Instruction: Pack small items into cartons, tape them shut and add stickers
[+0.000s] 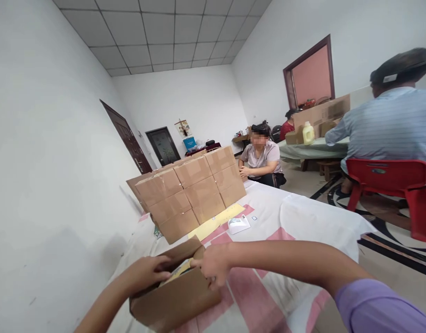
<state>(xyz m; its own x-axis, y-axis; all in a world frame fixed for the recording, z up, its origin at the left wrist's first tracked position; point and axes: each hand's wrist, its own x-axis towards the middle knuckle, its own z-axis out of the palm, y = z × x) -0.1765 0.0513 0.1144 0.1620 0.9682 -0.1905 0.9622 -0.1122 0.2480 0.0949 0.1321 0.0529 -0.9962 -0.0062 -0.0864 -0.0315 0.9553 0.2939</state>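
Note:
An open cardboard box (178, 300) stands on the cloth-covered table right in front of me. Inside it lies a yellow packet (180, 272), mostly hidden by the box walls. My left hand (152, 275) reaches over the left end of the box, its fingers apart and stretched inward beside the packet. At the right end, my right hand (215, 264) grips the rim of the near wall. Its index finger points in at the packet, while the other fingers curl down outside the box.
Stacked taped cartons (199, 189) stand beyond the box. Near them lie a white tape dispenser (238, 224) and a yellow sheet (216, 221) on the tablecloth (289, 208). A person (261, 157) squats beyond the table; another sits on a red chair (386, 178) at right.

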